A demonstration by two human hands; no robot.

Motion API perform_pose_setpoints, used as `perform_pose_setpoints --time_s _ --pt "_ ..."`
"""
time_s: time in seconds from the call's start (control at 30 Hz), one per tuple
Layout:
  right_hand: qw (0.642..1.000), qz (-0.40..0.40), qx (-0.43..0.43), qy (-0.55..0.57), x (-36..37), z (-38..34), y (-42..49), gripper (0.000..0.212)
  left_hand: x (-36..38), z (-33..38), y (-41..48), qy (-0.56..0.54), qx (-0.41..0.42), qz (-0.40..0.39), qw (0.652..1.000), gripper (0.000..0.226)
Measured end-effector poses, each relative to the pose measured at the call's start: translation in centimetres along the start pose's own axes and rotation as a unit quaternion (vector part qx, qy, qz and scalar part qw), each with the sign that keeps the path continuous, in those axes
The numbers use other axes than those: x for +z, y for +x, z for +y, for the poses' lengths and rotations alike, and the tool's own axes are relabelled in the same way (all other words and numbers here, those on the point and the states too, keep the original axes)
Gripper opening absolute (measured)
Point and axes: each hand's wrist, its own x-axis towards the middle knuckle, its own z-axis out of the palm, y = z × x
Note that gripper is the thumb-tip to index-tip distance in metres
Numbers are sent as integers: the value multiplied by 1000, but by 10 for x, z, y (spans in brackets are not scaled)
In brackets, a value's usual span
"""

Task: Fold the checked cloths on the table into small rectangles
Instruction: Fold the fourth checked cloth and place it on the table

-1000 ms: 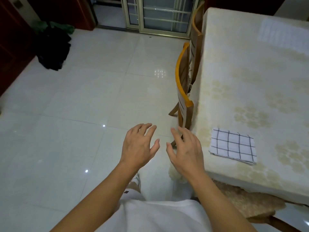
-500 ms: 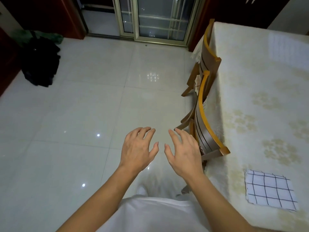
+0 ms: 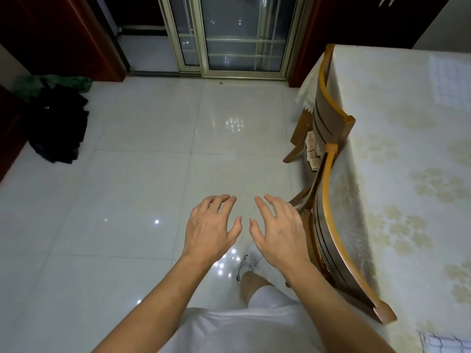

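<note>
Hands both empty: left hand (image 3: 210, 226) and right hand (image 3: 279, 226) hover side by side over the floor. Palms are down, fingers loosely spread and slightly curled, gripping nothing. Thumbs are near each other, not touching. Probably a ready pose held out front for the camera, no cloth being worked.

The folded black-on-white checked cloth (image 3: 446, 345) shows only as a corner at the bottom right frame edge, lying on the table. A second, pale checked cloth (image 3: 451, 82) lies flat at the table's far end, well apart from both hands. It looks unfolded, so likely the next one, and the person seems to be walking along the table side towards it.

Surface is a long table under a cream tablecloth with a faded gold flower pattern (image 3: 407, 174). The near wooden chair with curved orange top rail (image 3: 322, 238) and the far matching chair (image 3: 323, 115) are pushed in against the table. One white sneaker (image 3: 248, 262) shows below the hands.

Room:
- glossy white tiled floor (image 3: 127, 200) with lamp glints
- metal-framed sliding glass door (image 3: 229, 39)
- dark heap of clothing (image 3: 56, 123) by the left wall, green fabric (image 3: 53, 82) behind it
</note>
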Motion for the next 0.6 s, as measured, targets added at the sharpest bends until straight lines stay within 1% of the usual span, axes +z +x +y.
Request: perform_pose_setpoints --time_s 0.13,0.33,0.47,0.6 --pt "1000 -5 15 13 4 19 72 56 10 -11 74 17 13 -5 1000 50" --pt "999 -8 33 22 -9 52 169 58 12 -8 181 26 17 -25 999 50" --pt "999 -18 42 12 -16 71 217 60 16 -3 237 22 21 -40 999 51" --pt "998 -3 55 25 -16 85 254 58 20 -6 282 14 27 -44 999 50"
